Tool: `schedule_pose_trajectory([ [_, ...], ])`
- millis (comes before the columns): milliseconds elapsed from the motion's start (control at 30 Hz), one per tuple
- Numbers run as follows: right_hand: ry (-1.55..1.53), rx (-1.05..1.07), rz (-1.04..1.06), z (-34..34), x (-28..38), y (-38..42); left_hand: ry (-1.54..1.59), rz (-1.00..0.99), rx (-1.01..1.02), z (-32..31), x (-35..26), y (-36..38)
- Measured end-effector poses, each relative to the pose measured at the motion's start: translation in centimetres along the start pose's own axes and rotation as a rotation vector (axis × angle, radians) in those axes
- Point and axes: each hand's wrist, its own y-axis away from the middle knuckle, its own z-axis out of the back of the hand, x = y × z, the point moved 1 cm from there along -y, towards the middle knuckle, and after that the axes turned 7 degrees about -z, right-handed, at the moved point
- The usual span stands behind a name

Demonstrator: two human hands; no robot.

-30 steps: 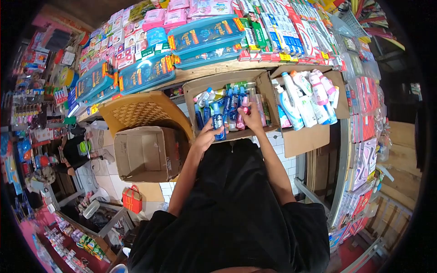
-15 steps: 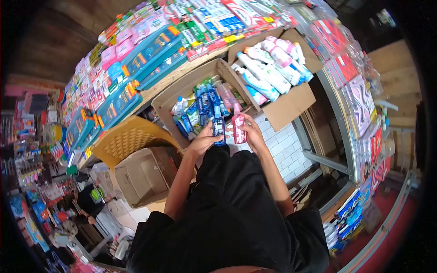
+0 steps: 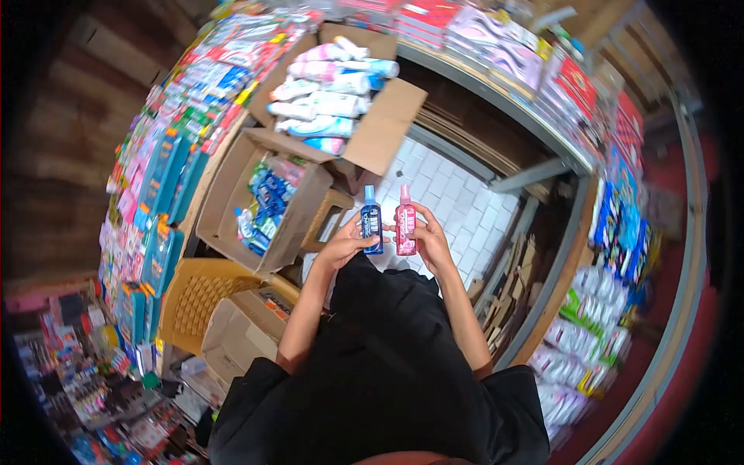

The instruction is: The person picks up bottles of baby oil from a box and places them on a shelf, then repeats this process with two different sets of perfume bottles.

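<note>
My left hand point(image 3: 349, 242) is closed around a dark blue spray bottle point(image 3: 371, 225) with a light blue cap, its thumb across the lower front. In my right hand point(image 3: 431, 239) is a matching pink spray bottle point(image 3: 405, 225) with a pink cap. Both bottles stand upright side by side, a small gap between them, labels facing me. Beyond them to the left, an open cardboard box point(image 3: 294, 225) holds several blue bottles point(image 3: 269, 194) and other packs.
A second open carton point(image 3: 385, 128) holds white and pink bottles point(image 3: 325, 101). A yellow woven plastic chair point(image 3: 186, 298) carries another box point(image 3: 236, 341). Shelves of packaged goods curve around, with teal boxes point(image 3: 160, 178) at left. White tiles point(image 3: 449, 186) cover the floor ahead.
My view has turned to the right, so the boxes and shelves have swung left. Both bottles stay in my hands, now held more level with each other.
</note>
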Motion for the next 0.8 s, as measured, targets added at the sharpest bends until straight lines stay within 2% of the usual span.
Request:
schedule_pose_trajectory([
  [300, -0.24, -0.304, 0.298, 10.4, 0.7, 15.8, -0.117, 0.298, 0.306, -14.7, 6.9, -4.9],
  [567, -0.459, -0.542, 0.633, 14.0, 0.1, 26.9, -0.29, 0.525, 0.643, -25.9, 11.7, -8.8],
  [800, -0.463, -0.833, 0.864, 15.1, 1.1, 35.8, -0.378, 0.637, 1.042, -38.3, 14.9, -10.9],
])
